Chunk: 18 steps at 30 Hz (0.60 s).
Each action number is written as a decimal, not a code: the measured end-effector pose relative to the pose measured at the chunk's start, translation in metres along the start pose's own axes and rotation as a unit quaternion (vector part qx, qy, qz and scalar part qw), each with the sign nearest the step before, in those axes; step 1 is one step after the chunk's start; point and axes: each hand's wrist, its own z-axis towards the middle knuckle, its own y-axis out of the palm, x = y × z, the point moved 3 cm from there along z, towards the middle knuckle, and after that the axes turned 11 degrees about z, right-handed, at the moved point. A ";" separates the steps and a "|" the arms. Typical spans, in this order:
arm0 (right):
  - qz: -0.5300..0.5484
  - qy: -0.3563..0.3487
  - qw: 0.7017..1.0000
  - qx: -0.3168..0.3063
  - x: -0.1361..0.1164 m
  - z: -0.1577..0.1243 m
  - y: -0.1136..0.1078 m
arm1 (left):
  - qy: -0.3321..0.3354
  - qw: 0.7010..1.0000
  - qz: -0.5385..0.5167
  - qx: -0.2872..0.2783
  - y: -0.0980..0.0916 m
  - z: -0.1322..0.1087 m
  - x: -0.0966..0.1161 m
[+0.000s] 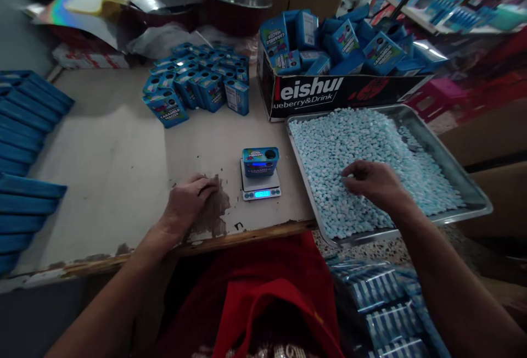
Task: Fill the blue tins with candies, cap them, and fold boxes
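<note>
Fingers [353, 168] of your right hand [375, 183] bunch at small pale-blue pellets [346, 138]; those of your left hand [185, 197] curl, both grips unclear. Pinch few, avoiding the rectangular silver scale [262, 194] between.

Scale readout [262, 194] illegible (too small), blue boxes [20, 108] cropped left
</note>
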 end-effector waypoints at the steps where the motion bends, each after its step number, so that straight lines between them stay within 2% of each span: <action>1: 0.012 0.008 1.000 0.000 0.003 0.000 0.000 | 0.000 1.000 0.007 0.007 0.000 -0.004 0.001; 4: 0.036 0.019 0.999 0.005 0.002 -0.002 0.000 | -0.019 0.999 0.017 0.028 -0.004 -0.017 0.001; 7: 0.087 0.019 0.996 0.001 -0.015 -0.002 0.002 | -0.099 0.993 -0.050 0.033 -0.014 -0.020 0.005; 9: 0.137 0.007 0.990 -0.017 -0.031 0.001 0.007 | -0.162 0.976 -0.140 0.029 -0.024 -0.011 0.019; 11: 0.184 -0.012 0.982 -0.045 -0.049 0.006 0.014 | -0.180 0.959 -0.216 0.042 -0.038 0.007 0.044; 13: 0.218 -0.033 0.973 -0.072 -0.066 0.013 0.022 | -0.136 0.951 -0.263 0.083 -0.052 0.031 0.077; 15: 0.245 -0.054 0.963 -0.096 -0.085 0.019 0.029 | -0.057 0.944 -0.299 0.126 -0.061 0.055 0.110; 18: 0.281 -0.088 0.947 -0.129 -0.116 0.024 0.040 | 0.065 0.943 -0.300 0.132 -0.058 0.081 0.144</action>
